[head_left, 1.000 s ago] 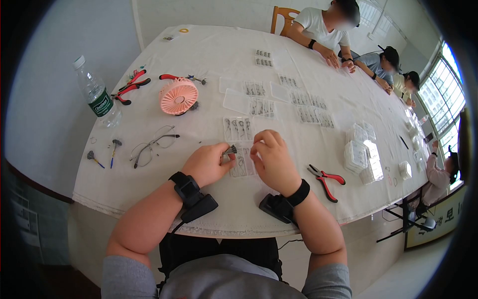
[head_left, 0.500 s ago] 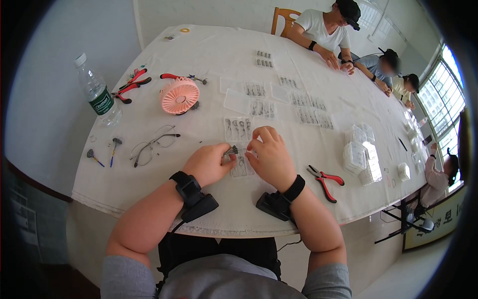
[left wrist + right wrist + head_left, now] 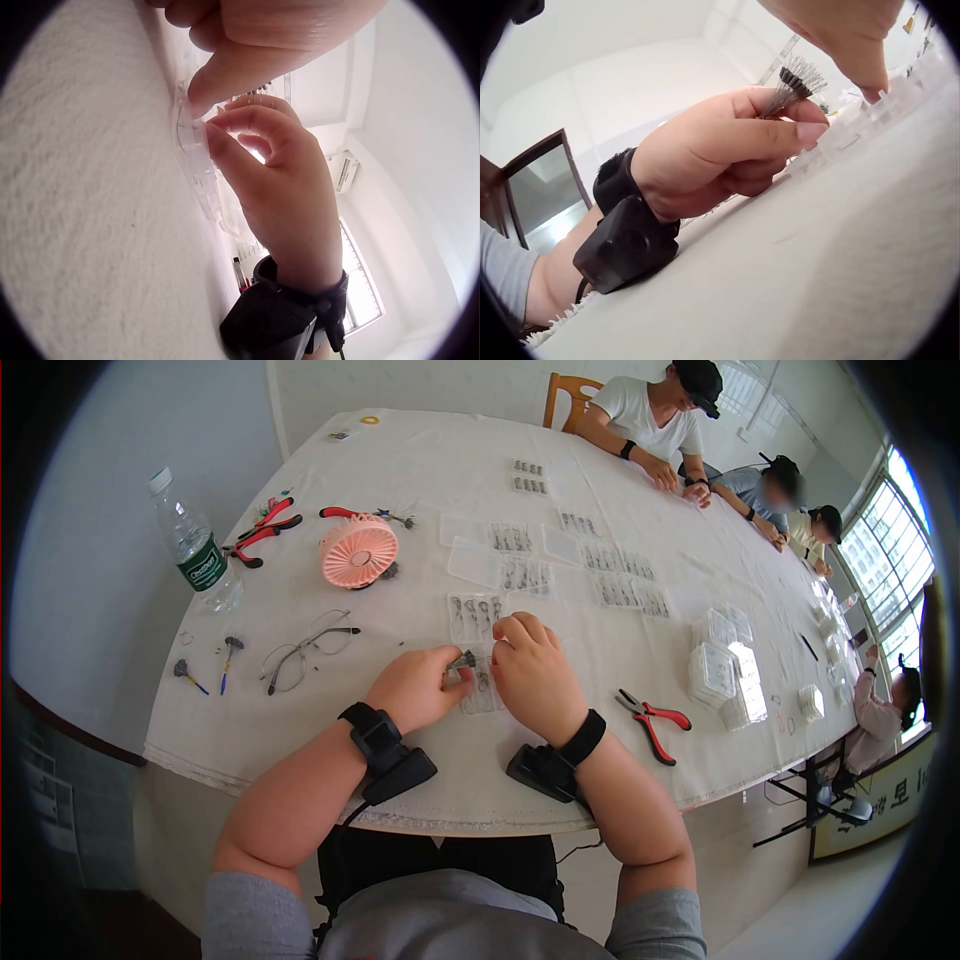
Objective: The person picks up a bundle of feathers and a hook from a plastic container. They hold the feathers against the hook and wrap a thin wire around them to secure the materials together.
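My left hand (image 3: 422, 688) grips a bundle of thin wires with small black sleeves (image 3: 793, 82) between thumb and fingers; the wire ends fan out above the fingertips. Below it, a clear compartment box (image 3: 482, 698) holds wire pieces. My right hand (image 3: 540, 678) bends over the box's right side. In the left wrist view, the right thumb and index finger (image 3: 223, 150) come together at the box edge. Any small piece between those fingertips is hidden, so I cannot tell whether they hold one. Just beyond lies another filled box (image 3: 476, 618).
Red-handled pliers (image 3: 655, 725) lie to the right, near stacked clear boxes (image 3: 735, 670). At left are glasses (image 3: 310, 652), a pink fan (image 3: 360, 552), two wire bundles (image 3: 230, 660) and a water bottle (image 3: 203, 555). More filled boxes (image 3: 615, 575) lie ahead; other people sit along the table.
My right hand has moved left, its fingers coming closer to the left hand over the box. The left hand stays in place with the bundle.
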A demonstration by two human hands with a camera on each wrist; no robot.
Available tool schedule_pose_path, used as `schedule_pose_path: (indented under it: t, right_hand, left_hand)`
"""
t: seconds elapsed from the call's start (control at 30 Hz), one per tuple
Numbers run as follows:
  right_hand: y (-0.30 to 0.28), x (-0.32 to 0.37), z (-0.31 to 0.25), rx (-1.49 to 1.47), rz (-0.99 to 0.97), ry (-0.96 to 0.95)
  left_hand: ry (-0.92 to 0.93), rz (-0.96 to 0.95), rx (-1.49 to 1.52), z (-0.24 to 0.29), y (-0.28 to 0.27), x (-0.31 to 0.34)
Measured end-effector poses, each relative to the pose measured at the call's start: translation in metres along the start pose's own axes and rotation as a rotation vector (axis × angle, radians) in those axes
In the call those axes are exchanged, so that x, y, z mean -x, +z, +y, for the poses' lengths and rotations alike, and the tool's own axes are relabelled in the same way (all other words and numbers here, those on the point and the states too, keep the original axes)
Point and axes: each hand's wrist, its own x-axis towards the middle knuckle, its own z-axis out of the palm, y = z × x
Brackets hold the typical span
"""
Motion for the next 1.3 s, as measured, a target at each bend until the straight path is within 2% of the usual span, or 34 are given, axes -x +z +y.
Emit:
schedule_pose_path:
  t: [0.1,0.3,0.5,0.6,0.9,1.1,1.3]
  right_hand:
    - [0.004,0.001,0.0,0.014,0.003,-0.007]
    - [-0.002,0.002,-0.003,-0.042,0.053,0.043]
    - [-0.012,0.005,0.002,-0.249,0.137,0.133]
    - [-0.02,0.005,0.003,-0.346,0.172,0.15]
    - [-0.028,0.003,-0.001,-0.693,0.257,0.233]
    - [-0.027,0.002,0.001,-0.899,0.256,0.229]
    - [-0.02,0.003,0.0,-1.04,0.242,0.225]
  left_hand:
    - [0.015,0.021,0.007,-0.001,0.001,0.0]
    - [-0.067,-0.068,-0.014,0.009,-0.007,0.0]
    - [-0.073,-0.013,0.064,0.005,-0.005,0.001]
    - [-0.084,0.032,0.128,0.006,-0.006,0.001]
    - [0.061,0.049,0.443,0.002,0.001,-0.002]
    - [0.006,0.099,0.675,0.016,0.0,0.003]
    - [0.022,0.166,0.723,0.015,0.003,0.002]
